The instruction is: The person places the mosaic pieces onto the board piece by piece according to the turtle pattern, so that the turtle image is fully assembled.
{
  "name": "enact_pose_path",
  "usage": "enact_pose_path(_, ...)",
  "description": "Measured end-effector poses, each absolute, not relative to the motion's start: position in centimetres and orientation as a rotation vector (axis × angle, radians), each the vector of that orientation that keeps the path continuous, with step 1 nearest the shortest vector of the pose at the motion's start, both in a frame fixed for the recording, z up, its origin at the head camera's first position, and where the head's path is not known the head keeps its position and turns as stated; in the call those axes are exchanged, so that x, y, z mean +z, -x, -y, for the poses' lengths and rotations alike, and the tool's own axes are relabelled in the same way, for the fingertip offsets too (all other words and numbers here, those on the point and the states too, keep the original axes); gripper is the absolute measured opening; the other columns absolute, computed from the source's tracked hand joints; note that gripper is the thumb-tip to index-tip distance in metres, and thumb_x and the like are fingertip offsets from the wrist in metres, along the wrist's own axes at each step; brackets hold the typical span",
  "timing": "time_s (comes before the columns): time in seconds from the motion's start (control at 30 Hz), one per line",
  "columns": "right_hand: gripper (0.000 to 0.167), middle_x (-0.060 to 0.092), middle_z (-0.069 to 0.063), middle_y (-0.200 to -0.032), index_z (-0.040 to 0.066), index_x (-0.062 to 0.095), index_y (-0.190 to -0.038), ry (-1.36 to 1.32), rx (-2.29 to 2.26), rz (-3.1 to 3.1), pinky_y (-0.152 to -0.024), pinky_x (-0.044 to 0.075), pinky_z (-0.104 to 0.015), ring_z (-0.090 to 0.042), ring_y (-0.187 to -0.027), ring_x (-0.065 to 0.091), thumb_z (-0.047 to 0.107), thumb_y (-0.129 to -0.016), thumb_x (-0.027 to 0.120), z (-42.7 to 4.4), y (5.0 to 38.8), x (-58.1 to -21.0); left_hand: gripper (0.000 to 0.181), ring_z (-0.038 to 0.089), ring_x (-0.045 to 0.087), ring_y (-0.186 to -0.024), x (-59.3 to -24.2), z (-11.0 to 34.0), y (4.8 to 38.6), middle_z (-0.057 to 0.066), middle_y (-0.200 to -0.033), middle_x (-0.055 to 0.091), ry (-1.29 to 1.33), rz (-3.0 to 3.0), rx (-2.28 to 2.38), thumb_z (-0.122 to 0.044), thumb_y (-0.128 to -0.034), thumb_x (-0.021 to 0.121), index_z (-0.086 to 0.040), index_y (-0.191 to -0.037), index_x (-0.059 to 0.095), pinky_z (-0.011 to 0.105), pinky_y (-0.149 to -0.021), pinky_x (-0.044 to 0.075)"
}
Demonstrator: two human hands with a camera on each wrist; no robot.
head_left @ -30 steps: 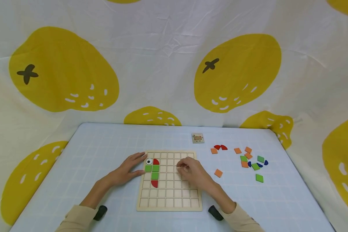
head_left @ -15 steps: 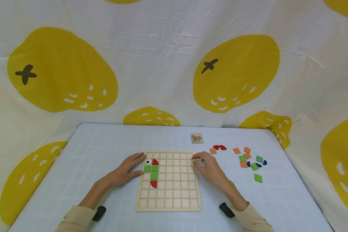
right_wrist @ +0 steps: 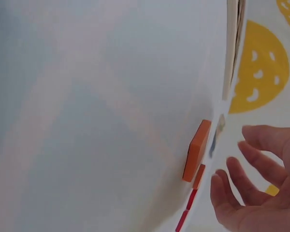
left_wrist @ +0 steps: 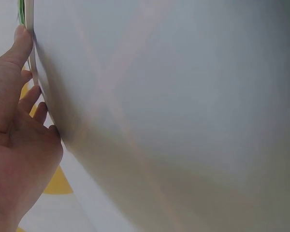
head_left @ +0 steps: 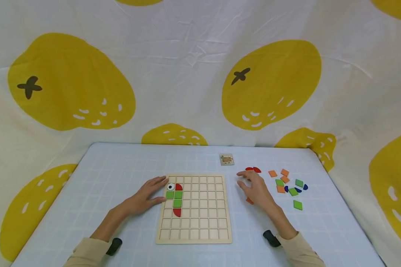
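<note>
1. The wooden grid board [head_left: 200,223] lies flat on the table [head_left: 120,159], between the two hands.
2. The left hand [head_left: 145,196] is at the left edge of the board. Its fingers are relaxed, the thumb touches this edge, and nothing is gripped.
3. The right hand [head_left: 256,189] is to the right of the board, apart from it. Its fingers are loosely bent, with a clear gap to the thumb, and it holds nothing.
4. The right hand partly hides one orange tile [head_left: 249,201]; the loose red pieces [head_left: 256,170] show just beyond its fingers.
5. On the board, toward the left, the eye tile [head_left: 170,187] is beside the upper red piece [head_left: 178,187]; nearer are three green squares [head_left: 178,203], then the lower red piece [head_left: 177,212].
6. The picture card [head_left: 226,159] lies beyond the board.
</note>
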State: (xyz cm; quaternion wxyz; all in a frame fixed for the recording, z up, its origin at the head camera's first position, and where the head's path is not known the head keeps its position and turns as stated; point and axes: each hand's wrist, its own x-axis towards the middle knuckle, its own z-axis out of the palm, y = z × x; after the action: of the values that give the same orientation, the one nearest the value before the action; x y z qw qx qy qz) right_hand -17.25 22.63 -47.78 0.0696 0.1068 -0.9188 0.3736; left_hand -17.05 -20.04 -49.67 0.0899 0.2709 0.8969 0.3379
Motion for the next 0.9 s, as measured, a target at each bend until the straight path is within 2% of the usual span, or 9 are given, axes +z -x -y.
enact_pose_path(0.23, 0.035, 0.066, -0.017, -0.123, -0.001, 0.067, -0.129, -0.283, 1.060, 2.827, -0.100, 0.052, -0.054, -0.034, -0.113, 0.059, 0.004, -0.095, 0.072, -23.8, 18.2, -48.0, 0.069, 0.046, 0.024, -0.150, -49.8, 20.1, 17.1, 0.020, -0.164, 0.031, -0.810, -2.656, 1.015, -0.030, -0.0999, 0.069, -0.004, -0.157, 0.040, 0.069, -0.116, 0.025)
enact_pose_path(0.63, 0.033, 0.060, -0.023, -0.130, -0.003, 0.064, -0.131, -0.240, 1.034, 2.913, -0.098, 0.053, -0.053, -0.036, -0.111, 0.057, 0.001, -0.098, 0.066, -25.0, 19.6, -47.9, 0.071, 0.044, 0.022, -0.151, -50.0, 20.1, 17.5, 0.017, -0.166, 0.029, -0.795, -2.635, 0.997, -0.032, -0.1000, 0.069, -0.008, -0.159, 0.037, 0.067, -0.118, 0.024)
enact_pose_path(0.9, 0.029, 0.062, -0.021, -0.117, -0.005, 0.067, -0.124, -0.299, 0.983, 2.951, -0.091, 0.056, -0.048, -0.032, -0.100, 0.059, -0.005, -0.095, 0.068, -24.9, 20.4, -47.3, 0.071, 0.045, 0.025, -0.150, -49.8, 20.1, 17.2, 0.018, -0.164, 0.031, -0.789, -2.654, 0.990, -0.035, -0.1003, 0.068, -0.006, -0.158, 0.039, 0.068, -0.116, 0.026)
